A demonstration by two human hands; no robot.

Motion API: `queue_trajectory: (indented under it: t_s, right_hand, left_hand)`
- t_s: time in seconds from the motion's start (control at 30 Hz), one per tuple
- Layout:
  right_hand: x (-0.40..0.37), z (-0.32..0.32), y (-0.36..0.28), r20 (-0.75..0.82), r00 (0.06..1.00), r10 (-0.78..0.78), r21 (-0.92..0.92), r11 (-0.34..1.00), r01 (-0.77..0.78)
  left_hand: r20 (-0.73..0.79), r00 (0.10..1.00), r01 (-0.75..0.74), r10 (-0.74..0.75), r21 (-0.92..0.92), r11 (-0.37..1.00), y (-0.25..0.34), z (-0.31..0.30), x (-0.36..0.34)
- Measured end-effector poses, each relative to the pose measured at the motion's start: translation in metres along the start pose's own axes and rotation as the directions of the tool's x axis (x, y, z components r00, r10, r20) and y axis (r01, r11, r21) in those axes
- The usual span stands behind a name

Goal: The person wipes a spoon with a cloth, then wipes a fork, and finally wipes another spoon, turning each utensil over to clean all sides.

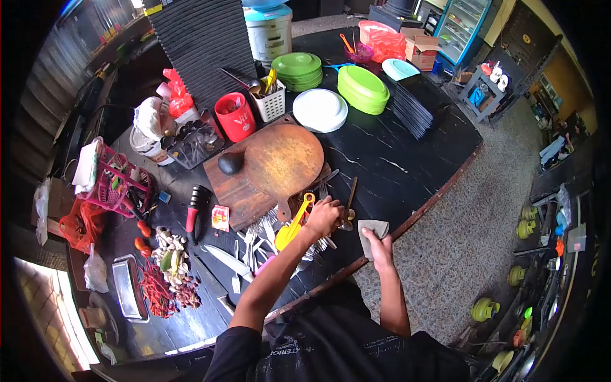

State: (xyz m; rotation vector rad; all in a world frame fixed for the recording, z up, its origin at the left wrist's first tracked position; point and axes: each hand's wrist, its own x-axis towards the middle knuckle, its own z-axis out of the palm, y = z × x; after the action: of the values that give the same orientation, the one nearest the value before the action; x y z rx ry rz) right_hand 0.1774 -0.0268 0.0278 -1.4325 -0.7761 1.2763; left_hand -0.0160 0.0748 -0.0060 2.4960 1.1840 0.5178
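Note:
My left hand (pixel 324 218) is over a pile of cutlery, with its fingers curled together; what they hold, if anything, is hidden. A metal spoon (pixel 347 222) shows right beside its fingertips. Under my left wrist lies a yellow plastic scoop (pixel 294 230) with a long handle. Loose forks and spoons (pixel 254 245) spread to the left of it, next to a white-bladed knife (pixel 226 260). My right hand (pixel 380 249) is closed on a folded grey cloth (pixel 374 229) near the table's edge.
Wooden boards (pixel 280 159) with a dark round stone (pixel 230 163) lie beyond the cutlery. A red cup (pixel 235 118), white plates (pixel 320 110) and green plates (pixel 363 89) stand farther back. Chillies (pixel 159 290), garlic (pixel 170 245) and a metal tray (pixel 130 290) are at left.

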Motion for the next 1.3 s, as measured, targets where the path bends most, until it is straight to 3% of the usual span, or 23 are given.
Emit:
queue_trajectory:
  t_s: [0.17,0.23,0.3,0.37,0.43,0.5,0.57,0.6,0.7,0.73,0.77,0.83,0.87,0.9,0.97,1.0,1.03,1.1,1.17,1.27,1.3]
  right_hand:
    - [-0.007,0.000,-0.005,0.011,1.000,-0.012,0.018,1.000,0.012]
    - [-0.011,0.001,-0.010,0.015,0.999,-0.037,0.033,0.999,0.036]
    - [-0.014,0.002,-0.011,0.044,0.999,-0.024,0.050,0.999,0.022]
    - [-0.012,0.002,-0.004,0.049,0.999,-0.018,0.038,0.999,0.016]
    - [-0.016,0.005,-0.005,0.054,0.998,-0.012,0.023,1.000,0.011]
    - [-0.020,0.010,-0.008,0.087,0.996,-0.009,0.042,0.999,0.006]
    - [-0.020,0.013,-0.008,0.094,0.995,-0.015,0.030,0.999,0.012]
    - [-0.021,0.015,-0.011,0.084,0.996,-0.042,0.055,0.998,0.038]
    - [-0.023,0.022,-0.019,0.039,0.994,-0.101,0.100,0.990,0.096]
    - [-0.022,0.025,-0.023,-0.001,0.992,-0.125,0.118,0.985,0.124]
    - [-0.020,0.029,-0.026,-0.025,0.985,-0.169,0.093,0.981,0.170]
    - [-0.021,0.039,-0.040,-0.005,0.982,-0.188,0.035,0.982,0.188]
    - [-0.024,0.048,-0.048,0.034,0.969,-0.244,0.030,0.969,0.243]
    - [-0.028,0.056,-0.057,0.092,0.977,-0.190,0.019,0.982,0.189]
    - [-0.025,0.073,-0.055,0.235,0.933,-0.273,-0.038,0.956,0.290]
    - [-0.023,0.082,-0.052,0.347,0.856,-0.384,0.007,0.913,0.407]
    - [-0.023,0.089,-0.049,0.375,0.821,-0.431,-0.045,0.876,0.480]
    - [-0.029,0.101,-0.045,0.388,0.856,-0.342,-0.169,0.886,0.431]
    - [-0.039,0.112,-0.046,0.420,0.834,-0.358,-0.125,0.887,0.444]
    - [-0.049,0.121,-0.039,0.455,0.832,-0.316,-0.177,0.884,0.433]
    - [-0.049,0.126,-0.032,0.487,0.820,-0.301,-0.098,0.914,0.394]
  left_hand:
    - [-0.097,0.995,0.016,-0.021,-0.051,0.999,-0.009,-0.002,0.011]
    - [-0.104,0.991,0.066,-0.080,-0.129,0.989,-0.006,-0.017,0.014]
    - [-0.153,0.953,0.202,-0.263,-0.327,0.923,-0.005,-0.028,0.015]
    - [-0.203,0.955,0.147,-0.218,-0.314,0.938,-0.013,-0.036,0.023]
    - [-0.385,0.896,0.049,-0.221,-0.409,0.911,-0.012,-0.047,0.027]
    - [-0.428,0.872,0.025,-0.239,-0.447,0.894,-0.009,-0.058,0.031]
    - [-0.334,0.811,0.067,-0.480,-0.762,0.644,-0.004,-0.066,0.032]
    - [-0.311,0.797,0.080,-0.517,-0.795,0.601,-0.001,-0.072,0.029]
    - [-0.413,0.732,-0.035,-0.541,-0.817,0.576,0.006,-0.086,0.017]
    - [-0.398,0.711,-0.096,-0.579,-0.871,0.481,0.010,-0.087,0.012]
    - [-0.402,0.708,-0.096,-0.581,-0.870,0.484,0.014,-0.089,0.004]
    - [-0.264,0.739,-0.022,-0.620,-0.929,0.369,0.031,-0.100,-0.016]
    - [-0.296,0.730,-0.059,-0.616,-0.925,0.374,0.037,-0.100,-0.021]
    - [-0.278,0.734,-0.023,-0.620,-0.922,0.386,0.048,-0.107,-0.030]
    - [-0.302,0.732,-0.057,-0.611,-0.920,0.387,0.054,-0.104,-0.039]
    - [-0.320,0.702,-0.089,-0.636,-0.926,0.368,0.057,-0.103,-0.042]
    - [-0.375,0.663,-0.084,-0.648,-0.897,0.434,0.057,-0.103,-0.047]
    - [-0.435,0.588,-0.133,-0.682,-0.883,0.449,0.058,-0.106,-0.058]
    - [-0.430,0.559,-0.151,-0.709,-0.893,0.423,0.059,-0.111,-0.070]
    - [-0.465,0.423,-0.140,-0.778,-0.882,0.450,0.051,-0.109,-0.087]
    - [-0.464,0.395,-0.153,-0.793,-0.884,0.441,0.050,-0.114,-0.092]
